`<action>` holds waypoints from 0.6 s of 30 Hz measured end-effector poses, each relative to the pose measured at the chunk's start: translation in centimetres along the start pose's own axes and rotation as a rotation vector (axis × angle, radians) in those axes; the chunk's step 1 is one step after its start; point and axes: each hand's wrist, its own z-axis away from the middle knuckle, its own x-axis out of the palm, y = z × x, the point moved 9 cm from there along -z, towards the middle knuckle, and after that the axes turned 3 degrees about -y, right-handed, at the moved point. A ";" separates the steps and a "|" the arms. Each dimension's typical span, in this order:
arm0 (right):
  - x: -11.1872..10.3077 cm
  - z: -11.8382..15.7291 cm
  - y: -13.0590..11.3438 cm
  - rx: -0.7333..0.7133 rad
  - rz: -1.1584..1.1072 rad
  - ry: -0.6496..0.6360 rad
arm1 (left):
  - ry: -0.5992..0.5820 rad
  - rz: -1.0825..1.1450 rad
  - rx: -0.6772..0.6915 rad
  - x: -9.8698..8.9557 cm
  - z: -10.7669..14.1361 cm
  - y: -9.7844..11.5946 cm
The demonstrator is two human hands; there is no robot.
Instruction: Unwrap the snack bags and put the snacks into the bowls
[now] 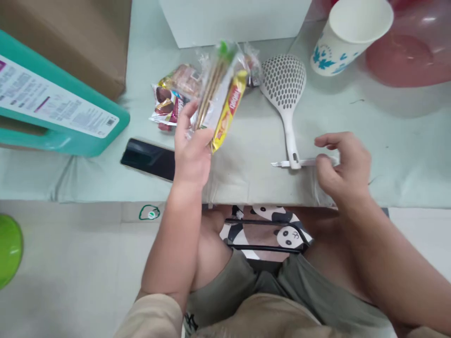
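Note:
In the head view my left hand [193, 145] is closed round some packets above the table. One is a clear packet [212, 89] with thin brown sticks and a green end; the other is a yellow and red snack packet [229, 111]. Behind them lie more wrapped snacks [165, 103], partly covered. My right hand [347, 164] rests at the table's front edge, thumb and index finger apart. Beside its thumb is the end of a thin white tool with a pointed tip [280, 164], perhaps a craft knife. Across that tool lies the handle of a white slotted skimmer [284, 84].
A dark phone [148, 158] lies left of my left hand. A teal container [70, 108] and a brown cardboard box [81, 42] stand at the left. At the back are a white box [236, 21], a paper cup [338, 47] and a transparent red object [405, 56].

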 end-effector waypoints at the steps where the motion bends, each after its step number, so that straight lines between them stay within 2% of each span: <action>1: 0.5 0.2 0.2 -0.008 0.030 -0.083 | -0.085 0.173 -0.074 1.3 0.2 -0.4; 4: 2.3 1.2 0.9 -0.061 0.097 -0.314 | -0.251 0.504 -0.218 4.7 1.0 -0.4; 7: 3.0 1.9 1.1 -0.113 0.145 -0.414 | -0.335 0.617 -0.212 6.8 1.3 0.5; 10: 3.1 2.7 0.3 -0.173 0.119 -0.536 | -0.381 0.628 -0.226 7.8 1.5 0.6; 13: 2.6 3.9 -1.0 -0.216 -0.004 -0.673 | -0.341 0.602 -0.223 7.6 1.2 -0.2; 16: 1.2 4.1 -1.6 -0.173 -0.250 -0.664 | -0.277 0.580 -0.253 7.4 0.6 -1.9; 18: 0.3 3.2 -0.4 -0.007 -0.437 -0.546 | -0.252 0.561 -0.285 7.7 0.3 -3.1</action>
